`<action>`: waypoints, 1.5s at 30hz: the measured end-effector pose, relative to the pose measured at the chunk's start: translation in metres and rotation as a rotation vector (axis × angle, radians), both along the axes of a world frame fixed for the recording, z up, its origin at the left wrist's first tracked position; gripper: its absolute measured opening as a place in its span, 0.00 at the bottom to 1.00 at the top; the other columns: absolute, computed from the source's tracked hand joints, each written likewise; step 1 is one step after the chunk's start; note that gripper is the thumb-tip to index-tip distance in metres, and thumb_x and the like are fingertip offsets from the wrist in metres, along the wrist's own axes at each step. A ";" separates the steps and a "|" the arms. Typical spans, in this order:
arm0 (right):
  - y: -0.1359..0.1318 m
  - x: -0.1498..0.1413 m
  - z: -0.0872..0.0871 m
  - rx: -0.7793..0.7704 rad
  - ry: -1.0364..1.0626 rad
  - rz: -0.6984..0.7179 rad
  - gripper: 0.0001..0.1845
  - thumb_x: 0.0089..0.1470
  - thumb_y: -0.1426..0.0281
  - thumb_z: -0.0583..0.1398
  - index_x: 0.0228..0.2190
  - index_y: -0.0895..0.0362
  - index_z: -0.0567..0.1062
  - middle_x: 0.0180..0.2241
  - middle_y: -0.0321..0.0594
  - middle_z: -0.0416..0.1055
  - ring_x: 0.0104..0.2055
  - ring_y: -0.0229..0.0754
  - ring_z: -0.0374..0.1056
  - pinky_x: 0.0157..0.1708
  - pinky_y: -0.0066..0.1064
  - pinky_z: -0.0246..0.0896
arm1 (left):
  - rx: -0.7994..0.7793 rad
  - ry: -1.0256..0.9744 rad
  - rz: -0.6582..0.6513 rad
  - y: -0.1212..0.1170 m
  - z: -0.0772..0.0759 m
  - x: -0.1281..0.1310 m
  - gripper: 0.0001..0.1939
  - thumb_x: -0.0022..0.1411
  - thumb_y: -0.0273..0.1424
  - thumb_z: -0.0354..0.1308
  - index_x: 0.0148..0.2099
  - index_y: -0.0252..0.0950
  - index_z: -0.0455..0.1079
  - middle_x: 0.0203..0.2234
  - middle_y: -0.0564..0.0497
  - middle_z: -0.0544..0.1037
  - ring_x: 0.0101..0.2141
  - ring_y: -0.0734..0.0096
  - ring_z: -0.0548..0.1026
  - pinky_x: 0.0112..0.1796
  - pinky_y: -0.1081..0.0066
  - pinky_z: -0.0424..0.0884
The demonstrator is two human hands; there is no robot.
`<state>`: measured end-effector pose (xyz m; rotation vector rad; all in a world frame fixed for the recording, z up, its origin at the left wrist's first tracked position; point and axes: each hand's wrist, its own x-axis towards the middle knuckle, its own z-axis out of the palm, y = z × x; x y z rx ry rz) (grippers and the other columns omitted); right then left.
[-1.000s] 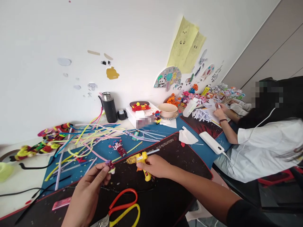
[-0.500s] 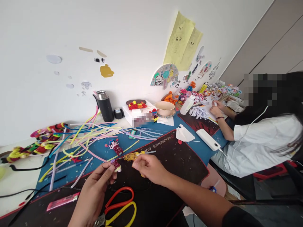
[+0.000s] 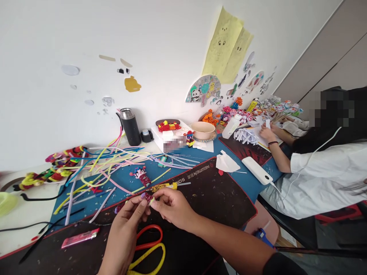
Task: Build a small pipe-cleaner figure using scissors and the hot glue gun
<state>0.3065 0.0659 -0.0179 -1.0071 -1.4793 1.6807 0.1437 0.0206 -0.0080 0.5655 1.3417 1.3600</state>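
Between my two hands is a small dark red and purple fuzzy chenille piece (image 3: pixel 147 197) with a pale yellow end. My left hand (image 3: pixel 126 225) pinches its purple side. My right hand (image 3: pixel 174 208) has thumb and forefinger closed on the pale end. Part of the piece is hidden by the fingers. Just beyond lies a chenille figure (image 3: pixel 142 177) with a white face and dark red body. A yellow tool with a pale stick (image 3: pixel 173 186) rests behind my right hand. Scissors (image 3: pixel 164 253) with red and yellow handles lie below my hands, partly covered by the left one.
Loose pipe cleaners (image 3: pixel 104 175) spread across the left of the blue mat. A pink packet (image 3: pixel 80 238) lies front left. A black flask (image 3: pixel 130 128), a beige bowl (image 3: pixel 202 131) and a white power bank (image 3: pixel 256 170) stand or lie farther off. Right, a co-worker (image 3: pixel 321 164) handles paper strips.
My right hand has moved left onto the pale end of the chenille piece; before, it was apart from it. The view has shifted slightly.
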 end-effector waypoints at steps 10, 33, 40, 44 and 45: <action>0.009 0.007 0.002 -0.062 0.044 -0.053 0.28 0.58 0.42 0.68 0.40 0.55 0.75 0.18 0.24 0.61 0.17 0.32 0.55 0.19 0.26 0.49 | 0.027 0.224 -0.152 -0.001 -0.021 -0.021 0.34 0.53 0.55 0.76 0.56 0.40 0.82 0.37 0.47 0.85 0.34 0.59 0.79 0.34 0.66 0.74; 0.019 0.032 -0.020 -0.108 0.057 -0.087 0.26 0.60 0.45 0.69 0.39 0.55 0.74 0.15 0.21 0.59 0.15 0.31 0.51 0.18 0.26 0.49 | -0.282 1.257 -0.405 0.110 -0.019 -0.047 0.26 0.63 0.58 0.54 0.32 0.44 0.79 0.30 0.38 0.86 0.38 0.37 0.84 0.34 0.60 0.66; 0.017 0.029 -0.021 -0.115 0.042 -0.071 0.25 0.61 0.46 0.69 0.38 0.55 0.74 0.17 0.22 0.59 0.16 0.31 0.52 0.18 0.26 0.52 | -0.217 1.082 -0.335 0.108 -0.025 -0.054 0.20 0.58 0.54 0.61 0.32 0.43 0.79 0.30 0.43 0.86 0.34 0.45 0.82 0.34 0.61 0.66; 0.020 0.030 -0.020 -0.100 0.014 -0.068 0.26 0.61 0.45 0.69 0.38 0.55 0.75 0.17 0.23 0.60 0.16 0.32 0.53 0.18 0.25 0.51 | -0.158 0.928 -0.275 0.101 -0.018 -0.059 0.23 0.59 0.56 0.62 0.34 0.41 0.80 0.27 0.48 0.85 0.33 0.52 0.80 0.35 0.63 0.68; 0.021 0.030 -0.019 -0.097 0.000 -0.071 0.25 0.61 0.45 0.69 0.38 0.55 0.75 0.17 0.23 0.61 0.17 0.32 0.54 0.18 0.25 0.51 | -0.141 0.888 -0.260 0.097 -0.015 -0.060 0.25 0.59 0.58 0.62 0.36 0.41 0.80 0.27 0.49 0.85 0.33 0.53 0.80 0.35 0.64 0.69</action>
